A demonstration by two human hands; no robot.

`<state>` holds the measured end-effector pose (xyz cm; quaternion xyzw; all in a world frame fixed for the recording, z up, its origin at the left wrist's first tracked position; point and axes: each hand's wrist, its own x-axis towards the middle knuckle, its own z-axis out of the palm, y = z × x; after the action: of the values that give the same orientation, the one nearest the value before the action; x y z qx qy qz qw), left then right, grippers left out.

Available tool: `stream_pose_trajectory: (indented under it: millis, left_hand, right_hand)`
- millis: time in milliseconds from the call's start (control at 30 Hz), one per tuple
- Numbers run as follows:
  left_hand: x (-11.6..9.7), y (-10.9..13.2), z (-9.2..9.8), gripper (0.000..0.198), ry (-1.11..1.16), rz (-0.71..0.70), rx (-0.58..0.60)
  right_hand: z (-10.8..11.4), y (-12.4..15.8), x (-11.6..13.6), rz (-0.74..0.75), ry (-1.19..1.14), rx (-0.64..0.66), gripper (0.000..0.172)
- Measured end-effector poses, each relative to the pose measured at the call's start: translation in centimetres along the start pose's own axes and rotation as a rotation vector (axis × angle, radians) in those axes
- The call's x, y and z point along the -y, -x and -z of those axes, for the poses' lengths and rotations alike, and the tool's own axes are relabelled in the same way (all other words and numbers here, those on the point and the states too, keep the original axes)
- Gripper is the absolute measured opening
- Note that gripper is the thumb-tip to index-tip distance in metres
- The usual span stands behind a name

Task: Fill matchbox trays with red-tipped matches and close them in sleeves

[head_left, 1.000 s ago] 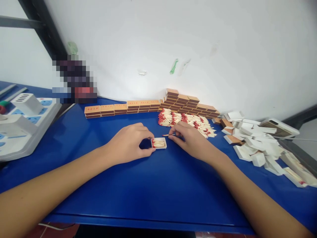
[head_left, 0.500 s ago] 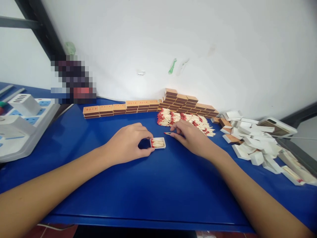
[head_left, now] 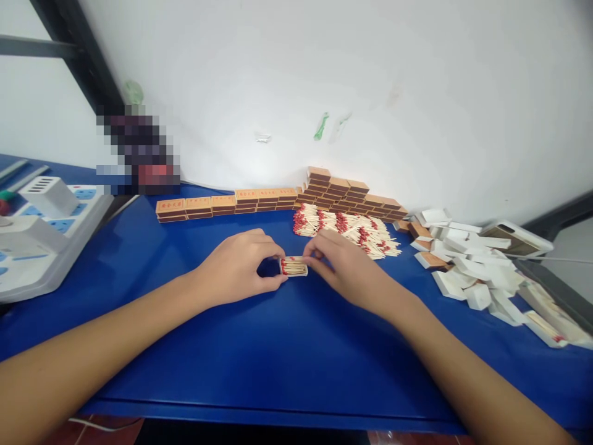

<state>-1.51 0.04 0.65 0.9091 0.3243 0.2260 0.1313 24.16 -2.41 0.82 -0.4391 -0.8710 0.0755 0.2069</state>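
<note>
Your blue desk (head_left: 278,364) carries it all. Orange matchboxes (head_left: 264,196) stand stacked along its back; their contents are hidden. To your right is a jumbled heap of white trays (head_left: 472,267), and at its near end a separate tray (head_left: 540,334) has matches in it. The loose match pile (head_left: 356,225) lies just beyond your right hand (head_left: 347,266). Your left hand (head_left: 236,266) has thumb and finger clamped on the left end of a small tray (head_left: 294,275), partly filled with red-tipped matches. Your right fingers pinch one match (head_left: 293,259) over its far side.
</note>
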Motion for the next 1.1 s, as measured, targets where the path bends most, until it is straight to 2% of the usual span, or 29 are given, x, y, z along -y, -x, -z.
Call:
stream_pose_trajectory:
  millis: [133,400,600,767,967,1100]
  left_hand:
    - [0.1,0.0,-0.1,0.017,-0.004,-0.006,-0.003]
    - [0.1,0.1,-0.1,0.017,0.010,-0.013,-0.001]
    - [0.1,0.0,-0.2,0.017,0.004,-0.019,-0.006]
    - [0.1,0.0,-0.1,0.016,0.001,-0.014,-0.001]
    - [0.2,0.1,-0.1,0.020,0.006,-0.013,-0.005]
    - [0.2,0.0,0.0,0.020,0.001,-0.011,-0.001]
  right_hand:
    - [-0.6,-0.1,1.1,0.015,0.011,0.010,0.008]
    - [0.1,0.0,-0.9,-0.081,-0.186,0.030,0.007]
    - [-0.6,0.0,-0.4,-0.060,-0.174,0.049,0.010]
    - [-0.3,-0.2,-0.4,-0.030,-0.146,0.002,0.008]
    - [0.7,-0.1,-4.4,-0.140,0.028,-0.143,0.011]
    - [0.5,0.1,-6.9,-0.144,0.093,-0.106,0.009]
